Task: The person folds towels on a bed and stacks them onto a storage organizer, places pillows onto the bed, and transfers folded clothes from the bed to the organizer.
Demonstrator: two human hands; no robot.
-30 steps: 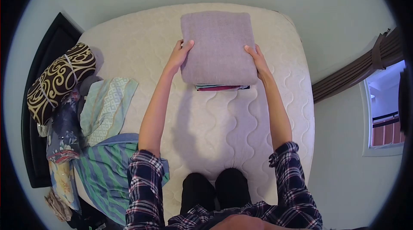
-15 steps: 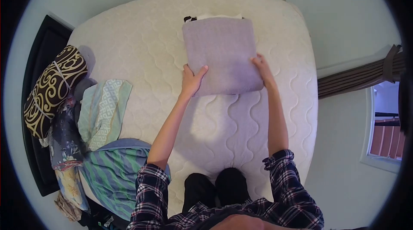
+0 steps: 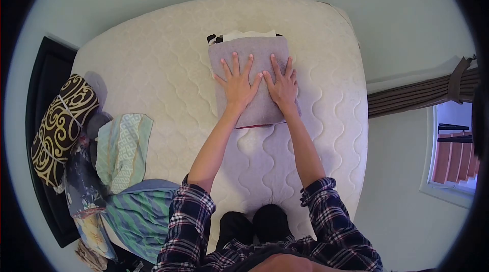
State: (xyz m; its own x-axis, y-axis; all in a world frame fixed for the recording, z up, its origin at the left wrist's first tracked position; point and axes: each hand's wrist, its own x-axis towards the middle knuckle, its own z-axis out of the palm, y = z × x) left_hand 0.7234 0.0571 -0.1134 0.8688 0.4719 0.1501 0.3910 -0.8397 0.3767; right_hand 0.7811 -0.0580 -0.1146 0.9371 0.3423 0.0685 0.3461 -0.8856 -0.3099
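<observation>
A folded mauve-grey cloth [image 3: 254, 114] lies flat on the bare quilted mattress [image 3: 168, 78]. White and black fabric [image 3: 249, 34] peeks out past its far edge, and a thin red strip shows along its near edge. My left hand [image 3: 238, 86] presses flat on the left part of the cloth with its fingers spread. Beside it, my right hand [image 3: 282, 88] rests flat on the right part, fingers apart. The two thumbs come close together near the middle. Neither hand grips anything.
At the left lie a brown-and-cream patterned bundle [image 3: 63, 129], a light green patterned cloth [image 3: 124, 152], a dark floral cloth [image 3: 84, 180] and a blue-green striped cloth [image 3: 140, 216]. A dark headboard [image 3: 43, 93] stands behind them. A tied brown curtain [image 3: 412, 96] hangs by the window at right.
Both hands have moved from the cloth's side edges onto its top, with fingers now spread flat. The view has shifted slightly.
</observation>
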